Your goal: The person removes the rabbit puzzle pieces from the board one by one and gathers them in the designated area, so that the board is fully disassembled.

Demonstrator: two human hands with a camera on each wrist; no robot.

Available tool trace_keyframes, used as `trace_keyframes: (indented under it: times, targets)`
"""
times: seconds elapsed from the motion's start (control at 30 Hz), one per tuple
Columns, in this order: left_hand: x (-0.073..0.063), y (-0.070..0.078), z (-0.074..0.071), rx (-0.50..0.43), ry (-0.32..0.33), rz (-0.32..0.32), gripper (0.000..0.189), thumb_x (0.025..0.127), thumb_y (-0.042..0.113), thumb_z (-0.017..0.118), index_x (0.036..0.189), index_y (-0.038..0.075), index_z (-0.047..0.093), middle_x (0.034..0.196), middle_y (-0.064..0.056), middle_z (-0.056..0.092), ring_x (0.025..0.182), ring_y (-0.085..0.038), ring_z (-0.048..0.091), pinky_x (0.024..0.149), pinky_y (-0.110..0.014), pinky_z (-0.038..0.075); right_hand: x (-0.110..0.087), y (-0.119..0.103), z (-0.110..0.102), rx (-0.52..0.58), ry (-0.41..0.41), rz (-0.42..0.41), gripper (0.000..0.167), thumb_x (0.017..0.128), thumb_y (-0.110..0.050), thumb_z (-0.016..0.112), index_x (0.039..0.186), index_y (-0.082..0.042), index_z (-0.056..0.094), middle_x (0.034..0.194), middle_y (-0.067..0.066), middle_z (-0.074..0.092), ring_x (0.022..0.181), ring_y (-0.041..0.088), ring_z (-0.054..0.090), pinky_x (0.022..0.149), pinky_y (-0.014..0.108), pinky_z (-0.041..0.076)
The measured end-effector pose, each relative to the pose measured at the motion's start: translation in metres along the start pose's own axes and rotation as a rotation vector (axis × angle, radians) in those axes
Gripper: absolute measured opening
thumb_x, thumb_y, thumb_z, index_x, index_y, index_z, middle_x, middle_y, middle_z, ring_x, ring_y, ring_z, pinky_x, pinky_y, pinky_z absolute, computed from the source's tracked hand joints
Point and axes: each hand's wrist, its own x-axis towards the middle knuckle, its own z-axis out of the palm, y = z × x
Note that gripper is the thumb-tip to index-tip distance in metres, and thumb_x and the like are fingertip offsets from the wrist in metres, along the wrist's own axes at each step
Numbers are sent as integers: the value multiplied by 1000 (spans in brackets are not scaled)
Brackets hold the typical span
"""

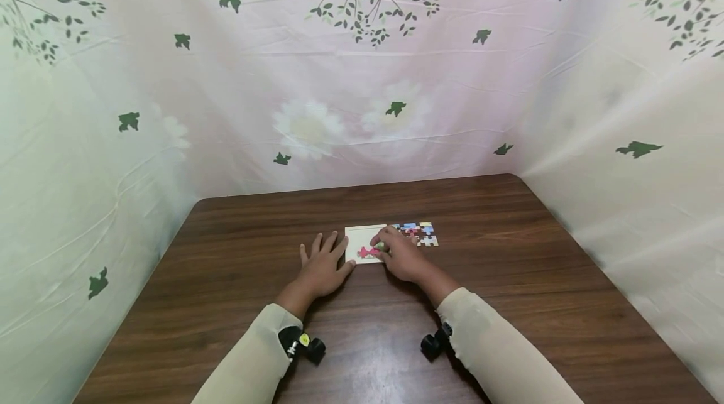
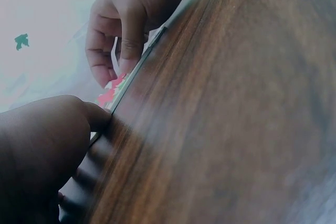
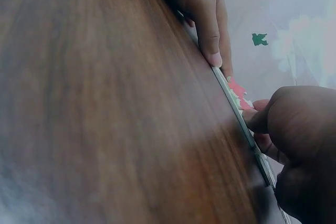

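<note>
A white puzzle board [image 1: 357, 236] lies flat on the table, with joined pink puzzle pieces [image 1: 364, 253] on its lower part. My right hand [image 1: 404, 259] is over the board's right side and pinches a small greenish puzzle piece [image 1: 380, 245] between thumb and fingers. Its fingers hide part of that piece. My left hand [image 1: 321, 271] rests with spread fingers at the board's left edge, thumb at the lower left corner. In the right wrist view the left thumb [image 3: 214, 56] presses at the board's edge, beside the pink pieces [image 3: 239, 92].
Several loose puzzle pieces [image 1: 427, 234], blue, pink and white, lie to the right of the board, partly behind the right hand. The brown wooden table [image 1: 254, 228] ends at a leaf-printed curtain [image 1: 339, 77] behind and at both sides.
</note>
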Motion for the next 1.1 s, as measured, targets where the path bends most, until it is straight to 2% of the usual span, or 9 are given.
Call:
trace_keyframes:
  times: [0.17, 0.27, 0.37, 0.5, 0.6, 0.73, 0.9, 1.1]
  targets:
    - [1, 0, 2, -2, 3, 2, 69, 111, 55, 53, 172, 26, 39, 183, -11, 26, 170, -48, 13, 128, -83, 1, 0, 3, 1, 0, 6, 5, 13, 105, -9, 72, 114, -19, 74, 128, 1, 66, 102, 18, 65, 102, 59, 48]
    - [2, -1, 2, 5, 5, 4, 69, 111, 56, 53, 172, 26, 39, 183, -11, 26, 170, -48, 14, 128, -83, 1, 0, 4, 1, 8, 2, 1, 14, 105, -9, 72, 116, -18, 75, 127, 1, 66, 102, 17, 65, 97, 51, 51]
    - [2, -1, 3, 9, 9, 9, 69, 112, 56, 52, 172, 25, 39, 183, -11, 26, 170, -48, 14, 127, -84, 2, 0, 4, 1, 9, 7, -9, 13, 105, -10, 72, 116, -17, 75, 123, 0, 68, 101, 17, 65, 101, 56, 48]
    - [2, -1, 2, 4, 13, 12, 69, 112, 56, 52, 172, 25, 39, 183, -11, 26, 170, -48, 14, 127, -84, 1, -1, 3, 0, 17, 21, -12, 14, 104, -10, 74, 116, -17, 77, 114, -2, 71, 99, 17, 66, 111, 70, 39]
    - [1, 0, 1, -1, 10, 10, 69, 112, 56, 52, 172, 25, 38, 183, -11, 25, 170, -48, 13, 128, -83, 0, -1, 1, -1, 26, 20, -1, 16, 103, -9, 75, 116, -17, 78, 111, -2, 74, 100, 17, 67, 117, 75, 33]
    - [4, -3, -1, -2, 1, 16, 70, 112, 56, 52, 172, 25, 37, 183, -11, 25, 170, -48, 12, 128, -83, 0, 3, 0, 1, 18, 25, 14, 17, 103, -8, 75, 117, -17, 79, 109, -2, 76, 101, 17, 68, 117, 71, 32]
    - [7, -8, -3, -1, -3, 28, 69, 112, 56, 52, 172, 25, 38, 183, -12, 25, 170, -48, 13, 128, -83, 0, 6, -2, 3, 10, 45, 12, 16, 102, -8, 76, 116, -16, 79, 109, 0, 77, 104, 19, 69, 108, 61, 36]
    - [9, -11, -2, 1, -7, 35, 69, 112, 56, 52, 172, 25, 38, 183, -11, 24, 170, -48, 12, 128, -83, 0, 7, -3, 4, -26, 72, -5, 14, 102, -11, 77, 113, -17, 80, 113, 0, 79, 118, 24, 64, 106, 62, 33]
